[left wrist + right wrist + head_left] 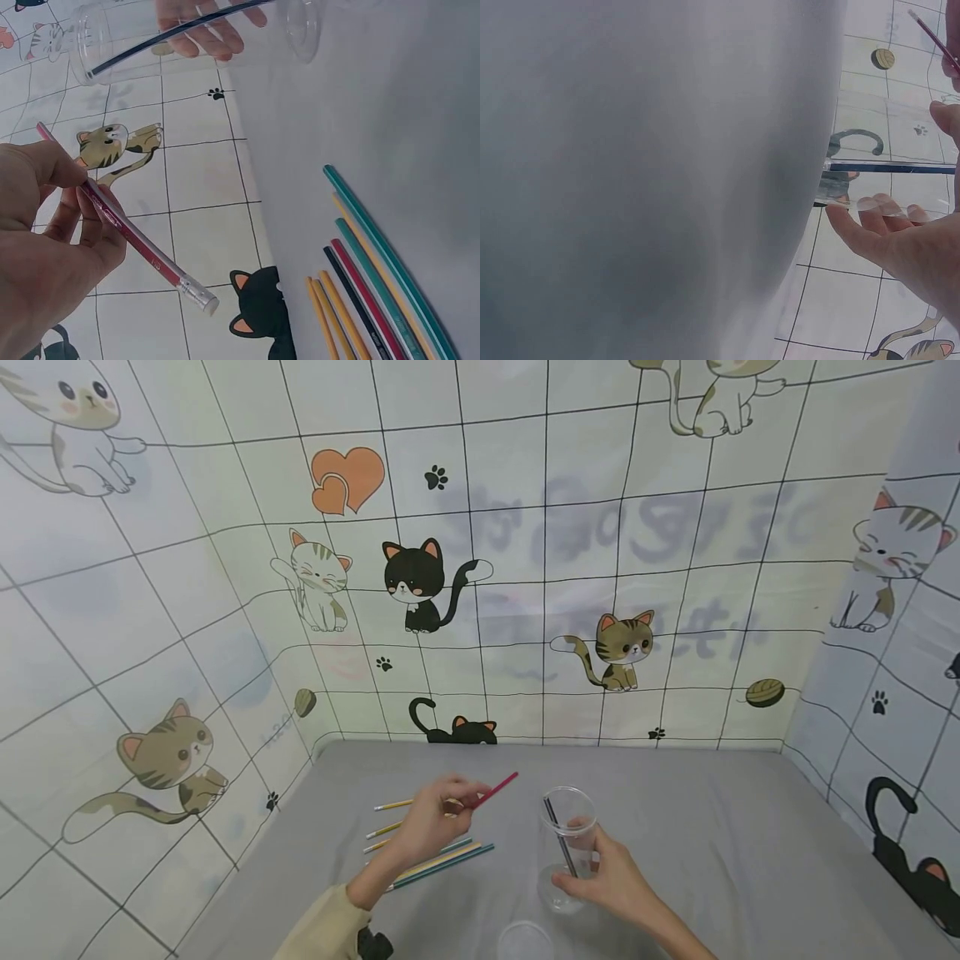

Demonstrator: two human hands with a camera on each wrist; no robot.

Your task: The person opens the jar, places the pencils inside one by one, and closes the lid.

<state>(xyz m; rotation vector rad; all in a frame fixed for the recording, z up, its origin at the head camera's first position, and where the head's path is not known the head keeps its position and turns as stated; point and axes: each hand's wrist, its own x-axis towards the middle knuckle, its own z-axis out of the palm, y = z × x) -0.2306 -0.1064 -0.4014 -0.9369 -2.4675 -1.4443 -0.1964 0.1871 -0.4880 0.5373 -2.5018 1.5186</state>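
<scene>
Thumb and fingers of my left hand (431,822) pinch a red pencil (135,236) that has a white eraser at one end. In the head view the pencil slants up to the right, left of the cup and apart from it. A tall clear plastic cup (551,852) stands upright in the grip of my right hand (618,877), thumb on the near side and fingers round its right side. Inside the cup leans a dark pencil (562,843), its top near the rim. The right wrist view shows the fingers around the cup's lower part.
Several pencils, among them a green pencil (375,240), a black pencil (356,300) and yellow ones, lie side by side on the grey table (675,827) under and beside the left forearm. A clear round piece (525,939) lies at the near edge. Cat-print cloth walls (510,660) surround the table.
</scene>
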